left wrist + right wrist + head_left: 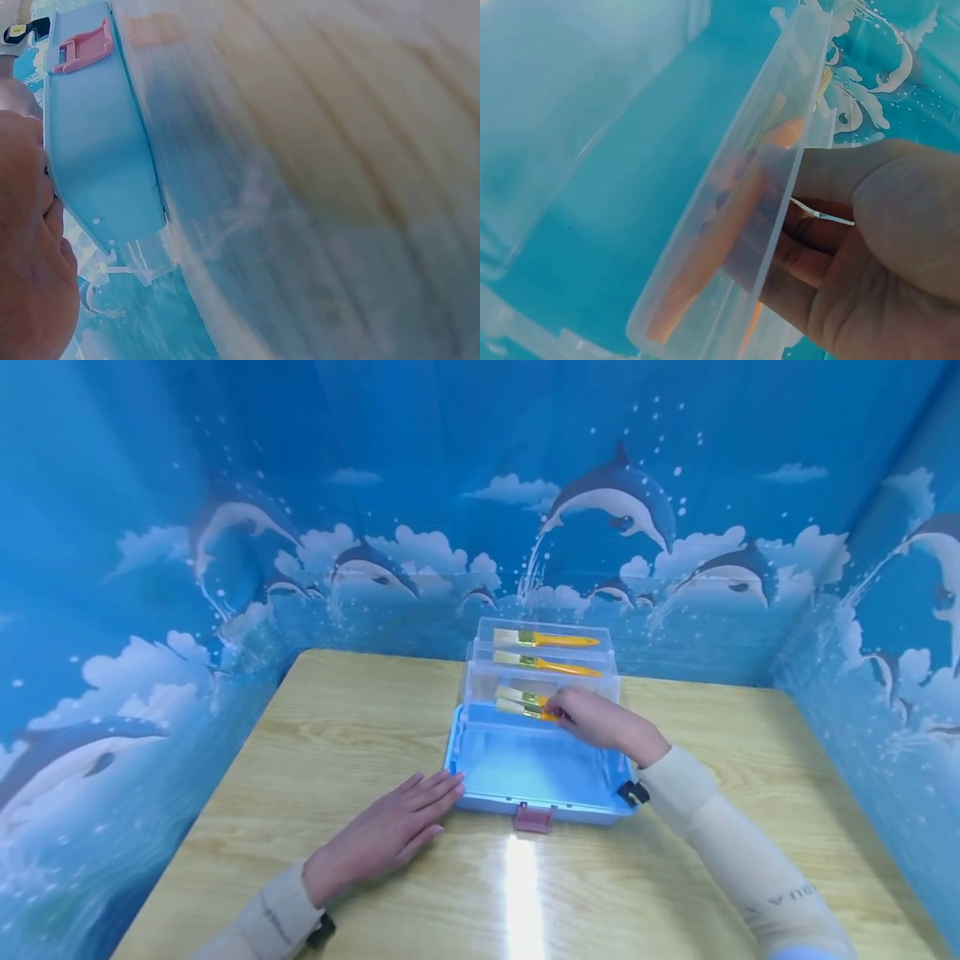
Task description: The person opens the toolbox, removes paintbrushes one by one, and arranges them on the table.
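A blue plastic case stands open on the table, its clear tiered trays raised at the back. One yellow-handled paintbrush lies in the top tray and another paintbrush in the middle one. At the lowest tray, my right hand pinches a paintbrush by its handle, close beside another paintbrush. Through the tray wall in the right wrist view, an orange handle shows near the fingers. My left hand lies palm down, fingers straight, its fingertips at the case's left front corner.
A pink latch hangs at the case's front. The wooden table extends around the case. Blue dolphin-printed curtains enclose the back and both sides.
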Motion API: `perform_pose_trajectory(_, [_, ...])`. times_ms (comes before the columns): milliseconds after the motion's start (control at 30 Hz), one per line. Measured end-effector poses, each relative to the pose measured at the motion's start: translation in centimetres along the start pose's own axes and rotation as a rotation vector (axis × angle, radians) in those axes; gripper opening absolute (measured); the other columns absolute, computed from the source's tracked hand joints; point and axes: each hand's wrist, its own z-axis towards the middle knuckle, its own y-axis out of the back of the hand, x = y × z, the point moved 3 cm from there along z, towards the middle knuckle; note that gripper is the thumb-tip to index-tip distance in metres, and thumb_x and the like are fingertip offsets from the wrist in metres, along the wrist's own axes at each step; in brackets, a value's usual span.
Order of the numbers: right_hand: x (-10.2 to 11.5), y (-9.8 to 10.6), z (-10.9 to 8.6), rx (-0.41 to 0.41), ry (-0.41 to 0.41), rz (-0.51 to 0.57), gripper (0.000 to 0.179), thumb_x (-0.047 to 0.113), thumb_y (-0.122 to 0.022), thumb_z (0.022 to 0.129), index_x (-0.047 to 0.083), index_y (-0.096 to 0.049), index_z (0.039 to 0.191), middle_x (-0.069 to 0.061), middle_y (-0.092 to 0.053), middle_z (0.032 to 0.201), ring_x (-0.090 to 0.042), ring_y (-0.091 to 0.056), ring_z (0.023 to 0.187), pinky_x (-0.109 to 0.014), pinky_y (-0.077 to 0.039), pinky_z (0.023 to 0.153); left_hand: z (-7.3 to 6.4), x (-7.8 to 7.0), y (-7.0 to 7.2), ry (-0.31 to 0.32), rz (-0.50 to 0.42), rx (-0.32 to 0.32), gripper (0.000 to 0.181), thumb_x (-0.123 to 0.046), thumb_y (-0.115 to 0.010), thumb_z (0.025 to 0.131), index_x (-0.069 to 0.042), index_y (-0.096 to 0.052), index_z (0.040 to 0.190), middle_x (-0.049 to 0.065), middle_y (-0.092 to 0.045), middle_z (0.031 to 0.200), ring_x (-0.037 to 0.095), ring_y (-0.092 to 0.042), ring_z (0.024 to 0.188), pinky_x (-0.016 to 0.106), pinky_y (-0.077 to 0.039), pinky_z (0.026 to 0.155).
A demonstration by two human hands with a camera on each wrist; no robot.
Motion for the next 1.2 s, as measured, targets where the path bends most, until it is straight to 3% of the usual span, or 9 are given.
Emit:
perform_pose_trajectory(233, [0.05,0.03,-0.20,0.000,-0.019,0.030,0.018,0.012,-0.052,0.095,0.012,-0.063,0.108,0.004,-0.063,0.095,-0.009,-0.058,0.081,-0.027,-0.054,0.074,-0.01,0.00,0.05,-0.006,0.030,0.008,0.056,-0.030,-0.040,0.099,-0.013,-0.021,0.149,-0.001,-0.015,0.156,0.018,-0.017,0.142,0.044,-0.019,0.115])
perform_pose_trajectory(633, [-0.37,-0.24,-0.31,-0.063,0.008,0.037,0.021,0.016,-0.056,0.094,0.016,-0.062,0.113,0.007,-0.063,0.099,-0.007,-0.058,0.087,-0.028,-0.054,0.076,-0.16,0.05,-0.11,0.001,0.044,0.033,0.055,-0.033,-0.035,0.100,-0.015,-0.018,0.150,-0.002,-0.013,0.156,0.017,-0.015,0.142,0.042,-0.017,0.116])
perform_pose_trajectory(967, [-0.03,0.31,-0.28,-0.120,0.087,0.071,0.019,0.015,-0.057,0.093,0.021,-0.064,0.109,0.010,-0.064,0.095,-0.006,-0.057,0.081,-0.026,-0.052,0.070,-0.16,0.01,-0.12,0.007,0.038,0.041,0.055,-0.033,-0.034,0.101,-0.016,-0.016,0.150,-0.003,-0.012,0.157,0.017,-0.014,0.143,0.043,-0.015,0.116])
perform_pose_trajectory(1200, [0.26,0.62,-0.28,-0.176,0.127,0.054,0.027,0.014,-0.061,0.091,0.025,-0.062,0.116,0.010,-0.064,0.107,-0.004,-0.058,0.094,-0.027,-0.054,0.079,-0.27,0.19,-0.24,0.001,0.044,0.040,0.055,-0.033,-0.033,0.101,-0.016,-0.016,0.150,-0.003,-0.011,0.157,0.017,-0.013,0.143,0.042,-0.015,0.116])
